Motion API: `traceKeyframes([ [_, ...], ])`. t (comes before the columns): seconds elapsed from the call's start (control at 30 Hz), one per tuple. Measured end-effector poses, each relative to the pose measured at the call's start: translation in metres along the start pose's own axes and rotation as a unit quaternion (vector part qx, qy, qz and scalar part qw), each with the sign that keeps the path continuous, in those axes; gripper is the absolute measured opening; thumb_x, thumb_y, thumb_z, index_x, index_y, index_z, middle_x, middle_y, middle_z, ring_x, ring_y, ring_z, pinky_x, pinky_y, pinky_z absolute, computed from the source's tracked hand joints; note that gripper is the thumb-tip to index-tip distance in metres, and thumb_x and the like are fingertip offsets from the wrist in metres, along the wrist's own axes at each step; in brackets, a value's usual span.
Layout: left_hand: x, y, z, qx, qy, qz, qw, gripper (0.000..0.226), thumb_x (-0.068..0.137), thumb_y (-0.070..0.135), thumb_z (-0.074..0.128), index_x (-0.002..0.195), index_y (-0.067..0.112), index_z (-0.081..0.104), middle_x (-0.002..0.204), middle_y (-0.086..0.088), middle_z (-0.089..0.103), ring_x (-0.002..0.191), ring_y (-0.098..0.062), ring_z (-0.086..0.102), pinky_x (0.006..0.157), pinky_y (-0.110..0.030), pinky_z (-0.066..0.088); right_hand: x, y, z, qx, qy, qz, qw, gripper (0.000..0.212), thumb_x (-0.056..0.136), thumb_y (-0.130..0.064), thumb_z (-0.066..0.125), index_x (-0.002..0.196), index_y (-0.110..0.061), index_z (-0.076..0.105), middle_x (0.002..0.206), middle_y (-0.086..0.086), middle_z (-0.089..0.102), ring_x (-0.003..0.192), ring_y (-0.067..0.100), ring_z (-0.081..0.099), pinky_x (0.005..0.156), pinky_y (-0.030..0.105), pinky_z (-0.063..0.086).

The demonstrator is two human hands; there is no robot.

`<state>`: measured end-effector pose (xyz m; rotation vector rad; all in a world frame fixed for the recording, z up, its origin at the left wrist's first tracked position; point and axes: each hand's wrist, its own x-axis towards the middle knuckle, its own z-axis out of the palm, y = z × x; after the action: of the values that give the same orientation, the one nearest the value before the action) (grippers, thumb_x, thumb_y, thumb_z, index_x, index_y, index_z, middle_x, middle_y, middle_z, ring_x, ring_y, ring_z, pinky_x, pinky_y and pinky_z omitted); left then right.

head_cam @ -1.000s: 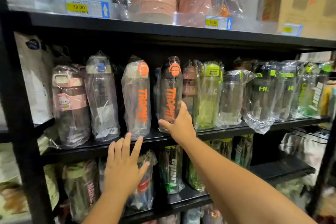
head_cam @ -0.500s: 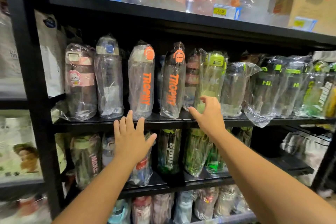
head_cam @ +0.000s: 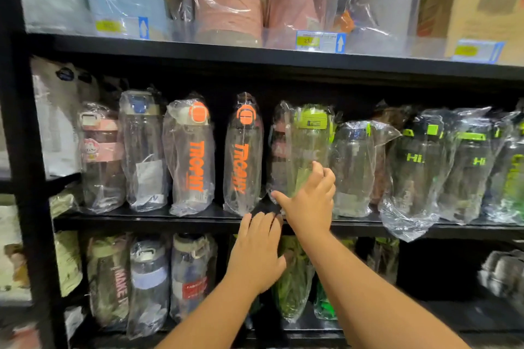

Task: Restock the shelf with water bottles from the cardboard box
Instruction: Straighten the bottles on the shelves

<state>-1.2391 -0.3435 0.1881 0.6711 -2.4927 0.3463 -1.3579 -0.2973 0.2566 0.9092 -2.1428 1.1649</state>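
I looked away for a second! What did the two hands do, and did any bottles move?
The right hand slid rightward, from the dark orange-lettered bottle to the green-lidded bottle, and now curls its fingers round its lower part. The left hand, open, also moved right, up to the shelf edge beside the right hand. The bottles all stayed standing in their row.

One head-worn wide-angle view, close to the black shelf unit [head_cam: 170, 219], facing forward and slightly down, green-lidded bottle [head_cam: 309, 144] near centre, left hand [head_cam: 255, 252] and right hand [head_cam: 309, 207] reaching in from the bottom edge
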Motion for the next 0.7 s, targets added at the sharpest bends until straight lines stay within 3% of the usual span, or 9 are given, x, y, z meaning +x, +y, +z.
traceKeyframes([
  [0.1, -0.003, 0.003, 0.012, -0.015, 0.010, -0.002, 1.000, 0.084, 0.072, 0.056, 0.066, 0.140, 0.008, 0.054, 0.139, -0.008, 0.056, 0.130, -0.032, 0.051, 0.114, -0.050, 0.020, 0.005, -0.001, 0.006, -0.005, 0.008, 0.010, 1.000, 0.118, 0.070, -0.053, 0.086, 0.150, -0.020, 0.007, 0.153, 0.022, 0.024, 0.133, 0.040, 0.038, 0.101, 0.055, 0.047],
  [0.23, 0.000, 0.005, 0.019, -0.019, 0.030, 0.014, 0.999, 0.091, 0.056, 0.061, 0.067, 0.130, 0.007, 0.064, 0.132, -0.011, 0.063, 0.120, -0.035, 0.062, 0.107, -0.050, 0.027, 0.010, 0.004, 0.013, 0.016, 0.025, 0.006, 1.000, 0.116, 0.069, -0.026, 0.085, 0.153, -0.022, 0.005, 0.146, 0.021, 0.028, 0.117, 0.040, 0.045, 0.094, 0.055, 0.047],
  [0.37, 0.009, -0.004, 0.020, -0.029, 0.074, 0.031, 0.996, 0.088, 0.050, 0.063, 0.064, 0.121, 0.013, 0.066, 0.122, -0.006, 0.067, 0.109, -0.030, 0.067, 0.102, -0.045, 0.032, 0.009, 0.010, 0.012, 0.100, -0.004, 0.010, 0.995, 0.118, 0.070, -0.029, 0.076, 0.155, -0.026, -0.006, 0.152, 0.014, 0.022, 0.131, 0.036, 0.034, 0.106, 0.054, 0.038],
  [0.5, 0.009, -0.004, 0.024, -0.027, 0.092, 0.028, 0.995, 0.081, 0.058, 0.060, 0.063, 0.124, 0.012, 0.065, 0.125, -0.007, 0.065, 0.114, -0.032, 0.063, 0.103, -0.046, 0.033, 0.011, 0.010, 0.008, 0.115, -0.021, -0.007, 0.993, 0.127, 0.074, -0.046, 0.083, 0.155, -0.027, -0.014, 0.155, 0.011, 0.022, 0.141, 0.030, 0.026, 0.116, 0.046, 0.033],
  [0.6, 0.006, -0.004, 0.020, -0.024, 0.083, 0.026, 0.996, 0.076, 0.071, 0.061, 0.059, 0.127, 0.011, 0.064, 0.129, -0.007, 0.064, 0.118, -0.031, 0.062, 0.105, -0.049, 0.043, 0.014, 0.012, 0.006, 0.122, -0.033, 0.003, 0.992, 0.127, 0.074, -0.041, 0.084, 0.156, -0.029, -0.012, 0.150, 0.010, 0.028, 0.135, 0.030, 0.033, 0.111, 0.044, 0.037],
  [0.7, 0.005, -0.004, 0.021, -0.022, 0.097, 0.019, 0.995, 0.073, 0.078, 0.063, 0.056, 0.127, 0.009, 0.065, 0.129, -0.009, 0.064, 0.119, -0.031, 0.060, 0.106, -0.047, 0.036, 0.016, 0.016, 0.003, 0.157, -0.075, 0.011, 0.985, 0.124, 0.075, -0.037, 0.083, 0.155, -0.034, -0.011, 0.156, 0.006, 0.026, 0.141, 0.026, 0.030, 0.113, 0.043, 0.036],
])
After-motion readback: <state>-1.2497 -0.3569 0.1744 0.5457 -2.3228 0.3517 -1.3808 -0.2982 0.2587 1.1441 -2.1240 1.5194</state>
